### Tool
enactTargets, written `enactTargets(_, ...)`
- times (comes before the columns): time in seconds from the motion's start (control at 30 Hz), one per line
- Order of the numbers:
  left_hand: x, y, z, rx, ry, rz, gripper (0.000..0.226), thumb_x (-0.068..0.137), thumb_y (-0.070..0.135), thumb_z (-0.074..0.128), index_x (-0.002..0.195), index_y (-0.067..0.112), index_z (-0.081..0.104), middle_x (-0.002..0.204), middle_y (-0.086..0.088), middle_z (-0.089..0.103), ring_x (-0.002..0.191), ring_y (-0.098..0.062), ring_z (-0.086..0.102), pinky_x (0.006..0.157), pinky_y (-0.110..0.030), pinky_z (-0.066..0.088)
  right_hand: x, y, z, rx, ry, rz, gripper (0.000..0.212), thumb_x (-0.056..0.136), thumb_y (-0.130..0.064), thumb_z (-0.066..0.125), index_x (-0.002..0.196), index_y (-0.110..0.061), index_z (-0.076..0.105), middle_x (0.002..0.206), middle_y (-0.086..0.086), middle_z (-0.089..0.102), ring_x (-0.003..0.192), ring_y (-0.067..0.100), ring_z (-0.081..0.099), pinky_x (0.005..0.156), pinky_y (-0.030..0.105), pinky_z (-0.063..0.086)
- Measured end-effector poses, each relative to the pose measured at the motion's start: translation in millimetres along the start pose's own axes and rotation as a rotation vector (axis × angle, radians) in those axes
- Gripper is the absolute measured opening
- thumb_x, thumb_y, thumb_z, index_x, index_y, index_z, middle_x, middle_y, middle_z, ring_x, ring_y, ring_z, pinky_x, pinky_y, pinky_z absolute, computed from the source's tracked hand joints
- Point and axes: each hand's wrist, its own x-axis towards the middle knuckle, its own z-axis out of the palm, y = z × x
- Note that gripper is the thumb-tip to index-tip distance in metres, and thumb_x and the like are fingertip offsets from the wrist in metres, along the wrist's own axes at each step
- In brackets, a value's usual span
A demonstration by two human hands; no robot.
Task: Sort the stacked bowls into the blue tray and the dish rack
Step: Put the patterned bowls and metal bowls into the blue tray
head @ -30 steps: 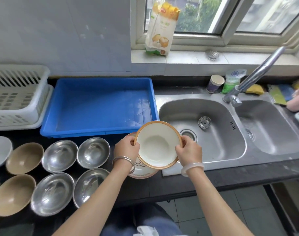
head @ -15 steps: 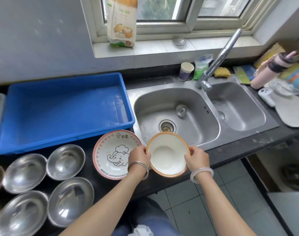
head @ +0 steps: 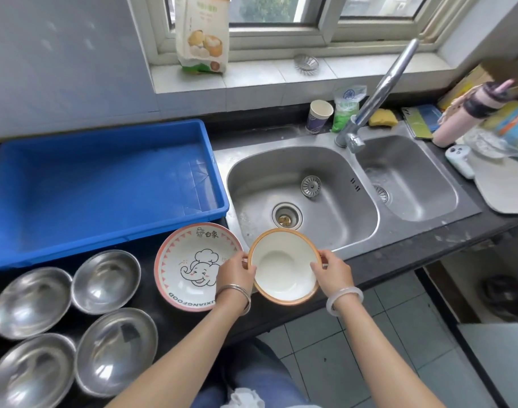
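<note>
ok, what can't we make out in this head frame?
Head view:
- Fingers of left hand and right hand: under the bowl; only thumbs show.
- Elephant bowl: right rim behind left hand.
- Steel bowls: leftmost cut by frame edge, count unknown.
- Bowl resting on counter or lifted: cannot tell.

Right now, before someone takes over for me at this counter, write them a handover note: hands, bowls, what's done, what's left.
Hands: left grip and right grip each pinch the rim of the orange-rimmed bowl, held in front of the sink.
Things: the elephant bowl sits on the counter beside it; four steel bowls lie singly further left.
Done: bowls are spread out; none is in the blue tray.
Left: move every bowl to the tray or the dish rack, which is out of view.
</note>
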Motion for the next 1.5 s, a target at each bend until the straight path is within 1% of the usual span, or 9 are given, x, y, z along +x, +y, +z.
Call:
enactTargets(0.2,-2,-6,-14,-0.083,0.051,0.010,0.026,0.087,0.019,0.059,0.113,0.015,0.063,0.108,-0.002,0.070,0.095,-0.016,0.061,0.079,-0.023,0.043,3,-7,-6,-0.119,0.015,-0.074,0.033,0.094,-0.027,0.047,0.126,-0.017,0.052,0.120,0.004,0.063,0.106,0.026,0.057,0.087,0.036,0.045)
enactTargets(0.43,3,-34,-60,-0.088,0.320,-0.035,0.027,0.086,0.014,0.061,0.113,0.016,0.062,0.124,-0.007,0.061,0.111,-0.025,0.056,0.091,-0.032,0.046,11,-73,27,-0.293,-0.071,-0.540,0.033,0.095,-0.026,0.047,0.125,-0.016,0.055,0.124,0.002,0.062,0.119,0.021,0.050,0.101,0.031,0.036)
enactTargets(0.57,3,-59,-78,-0.082,0.414,-0.124,0.038,0.082,0.009,0.061,0.119,0.015,0.058,0.133,-0.011,0.048,0.120,-0.028,0.047,0.104,-0.036,0.037,22,-112,68,-0.523,-0.244,-0.584,0.038,0.095,-0.033,0.043,0.127,-0.016,0.052,0.120,0.009,0.063,0.113,0.027,0.055,0.096,0.039,0.045)
enactTargets(0.77,4,-84,-79,-0.184,0.314,-0.319,0.057,0.085,0.001,0.051,0.138,0.016,0.037,0.135,-0.011,0.052,0.119,-0.032,0.052,0.098,-0.040,0.043,40,-140,99,-0.725,-0.441,-0.514,0.031,0.092,-0.031,0.044,0.117,-0.018,0.056,0.103,0.009,0.068,0.090,0.027,0.063,0.077,0.037,0.052)
enactTargets(0.9,5,-93,-77,-0.308,0.315,-0.374,0.037,0.087,-0.002,0.041,0.117,0.015,0.055,0.113,-0.010,0.065,0.093,-0.024,0.058,0.080,-0.034,0.047,49,-141,100,-0.746,-0.499,-0.567,0.026,0.090,-0.025,0.050,0.114,-0.017,0.053,0.098,0.010,0.065,0.083,0.027,0.060,0.070,0.033,0.048)
enactTargets(1.1,3,-99,-90,-0.357,0.324,-0.366,0.033,0.086,-0.002,0.045,0.110,0.014,0.060,0.096,-0.005,0.067,0.086,-0.023,0.061,0.075,-0.036,0.052,44,-148,92,-0.613,-0.518,-0.607,0.021,0.087,-0.017,0.054,0.106,-0.020,0.062,0.092,0.006,0.067,0.081,0.025,0.066,0.072,0.036,0.056)
enactTargets(1.27,2,-106,-128,-0.464,0.383,-0.367,0.026,0.082,0.002,0.051,0.096,0.023,0.058,0.088,0.002,0.067,0.082,-0.025,0.067,0.074,-0.044,0.058,31,-176,82,-0.463,-0.530,-0.659,0.012,0.083,-0.014,0.058,0.078,-0.025,0.061,0.082,0.007,0.072,0.075,0.027,0.069,0.069,0.035,0.057)
enactTargets(1.37,7,-106,-161,-0.556,0.429,-0.325,0.022,0.081,0.002,0.054,0.093,0.019,0.060,0.087,0.000,0.068,0.075,-0.018,0.067,0.059,-0.033,0.058,23,-199,85,-0.291,-0.530,-0.605,0.017,0.082,-0.014,0.061,0.096,-0.019,0.068,0.083,0.006,0.072,0.076,0.025,0.070,0.071,0.040,0.059)
enactTargets(1.5,27,-107,-209,-0.573,0.481,-0.269,0.014,0.079,0.004,0.059,0.088,0.015,0.061,0.095,-0.010,0.069,0.086,-0.028,0.066,0.080,-0.043,0.056,20,-239,99,-0.071,-0.537,-0.492,0.018,0.083,-0.011,0.064,0.101,-0.013,0.068,0.070,0.002,0.071,0.055,0.013,0.070,0.050,0.024,0.057)
